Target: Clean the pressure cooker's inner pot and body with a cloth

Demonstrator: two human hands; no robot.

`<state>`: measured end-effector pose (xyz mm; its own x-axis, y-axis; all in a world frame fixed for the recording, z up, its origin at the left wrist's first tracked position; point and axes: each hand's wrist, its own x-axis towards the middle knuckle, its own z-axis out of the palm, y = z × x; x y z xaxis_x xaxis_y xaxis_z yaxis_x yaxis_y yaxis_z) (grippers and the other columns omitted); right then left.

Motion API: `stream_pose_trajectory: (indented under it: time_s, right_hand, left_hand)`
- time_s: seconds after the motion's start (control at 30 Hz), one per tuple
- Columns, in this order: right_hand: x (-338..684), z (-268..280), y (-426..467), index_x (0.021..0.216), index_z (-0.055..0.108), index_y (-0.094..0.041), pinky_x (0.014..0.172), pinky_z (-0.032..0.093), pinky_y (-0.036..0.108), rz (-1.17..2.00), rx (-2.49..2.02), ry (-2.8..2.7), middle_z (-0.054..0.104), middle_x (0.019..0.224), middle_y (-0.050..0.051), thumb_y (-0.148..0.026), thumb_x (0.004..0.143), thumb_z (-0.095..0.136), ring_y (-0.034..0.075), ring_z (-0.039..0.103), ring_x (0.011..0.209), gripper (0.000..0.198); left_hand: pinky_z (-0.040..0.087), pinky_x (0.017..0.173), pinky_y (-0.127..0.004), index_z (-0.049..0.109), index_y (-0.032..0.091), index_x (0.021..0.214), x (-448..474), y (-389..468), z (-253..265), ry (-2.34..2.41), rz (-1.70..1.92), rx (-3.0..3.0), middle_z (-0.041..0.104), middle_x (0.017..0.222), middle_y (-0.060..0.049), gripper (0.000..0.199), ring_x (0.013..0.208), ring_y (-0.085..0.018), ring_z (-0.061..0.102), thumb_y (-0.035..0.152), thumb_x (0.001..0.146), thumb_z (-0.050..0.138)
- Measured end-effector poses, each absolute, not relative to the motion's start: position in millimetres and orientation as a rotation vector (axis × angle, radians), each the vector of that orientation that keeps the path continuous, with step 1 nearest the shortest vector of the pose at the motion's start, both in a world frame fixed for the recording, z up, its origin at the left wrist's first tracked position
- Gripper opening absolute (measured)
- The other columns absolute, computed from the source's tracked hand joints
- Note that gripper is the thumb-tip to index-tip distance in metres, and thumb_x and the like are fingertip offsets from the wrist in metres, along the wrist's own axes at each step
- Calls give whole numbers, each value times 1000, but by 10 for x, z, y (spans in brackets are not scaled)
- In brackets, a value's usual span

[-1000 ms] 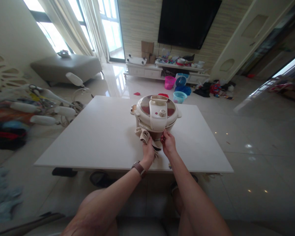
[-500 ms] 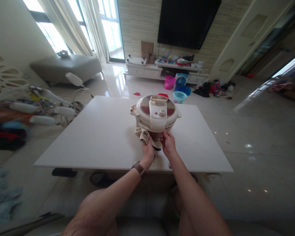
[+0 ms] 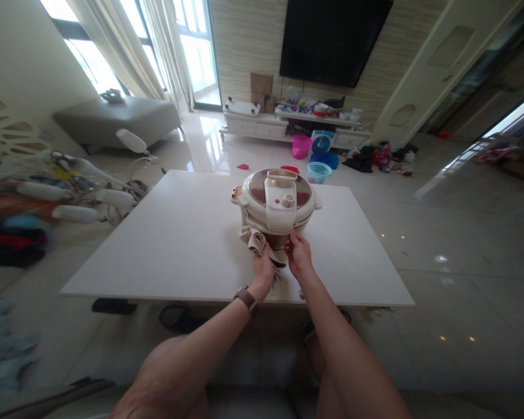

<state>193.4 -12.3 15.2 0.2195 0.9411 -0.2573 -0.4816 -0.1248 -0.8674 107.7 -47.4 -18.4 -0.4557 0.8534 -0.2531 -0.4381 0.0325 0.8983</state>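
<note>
An electric pressure cooker [image 3: 258, 208], cream with a shiny lid top, stands on the white table [image 3: 192, 233]. Its lid is on, with a handle, a round knob and a small red button on top. My left hand [image 3: 263, 269], wearing a brown watch, is closed on a bunched beige cloth [image 3: 252, 237] at the cooker's front left. Against the front, just below the lid's rim, are the curled fingers of my right hand [image 3: 298, 254]. Whatever they pinch there, if anything, is hidden.
Beyond the table are a pink basket [image 3: 301, 146] and a light blue basket [image 3: 319, 173] on the floor. A low white cabinet [image 3: 262, 125] lies under the wall TV [image 3: 332, 41]. A grey bench [image 3: 117, 122] is at the left. Slippers [image 3: 177, 318] show below the near table edge.
</note>
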Motion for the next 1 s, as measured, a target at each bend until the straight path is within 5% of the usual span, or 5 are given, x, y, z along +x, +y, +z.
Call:
stream_pose_trajectory:
  time_s: [0.73,1.0]
  right_hand:
    - [1932,123,-120,71,61,-21,46,35,20,1317,-1087,-556,56,57,-7,-60,65,95,7,46,50,52]
    - [1937,113,-114,68,61,-21,46,35,18,1337,-1093,-534,55,56,-7,-61,61,97,6,46,51,54]
  left_hand:
    - [39,127,-42,66,16,141,1076,-464,-220,1286,1645,497,64,154,-14,46,147,-27,58,34,99,65]
    - [50,119,-48,69,13,133,759,-101,-207,1337,1656,355,72,143,-15,42,134,-30,67,31,96,62]
